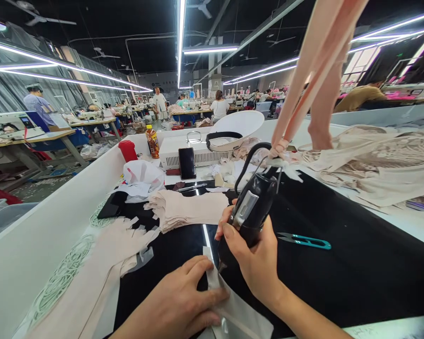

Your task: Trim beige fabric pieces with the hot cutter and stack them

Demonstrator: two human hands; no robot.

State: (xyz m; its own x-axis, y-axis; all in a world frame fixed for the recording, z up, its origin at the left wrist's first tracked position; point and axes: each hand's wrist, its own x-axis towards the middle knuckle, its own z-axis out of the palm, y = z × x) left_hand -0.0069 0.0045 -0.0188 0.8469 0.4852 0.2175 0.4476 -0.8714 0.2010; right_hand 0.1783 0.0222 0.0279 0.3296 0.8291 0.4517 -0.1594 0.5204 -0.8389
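Note:
My right hand (256,254) is wrapped round a black corded handheld power tool (249,207) with a silver switch plate. Its narrow tip points down at a pale, partly see-through strip of material (240,306) on the black work surface (304,282). My left hand (187,296) lies on that strip, fingers apart and pressing it down left of the tip; part of the strip is hidden under the hand. Twisted pale pink fabric strips (311,75) run from above to the tool's top. Just beyond my hands sits a stack of beige fabric pieces (191,207).
Teal thread snips (304,240) lie on the right. Beige cut pieces (88,268) lie at the left, and more fabric (385,160) at the right. Behind are a phone (187,163), a white vented box (173,153), a bottle (152,141) and a white visor (238,127). People work at sewing tables beyond.

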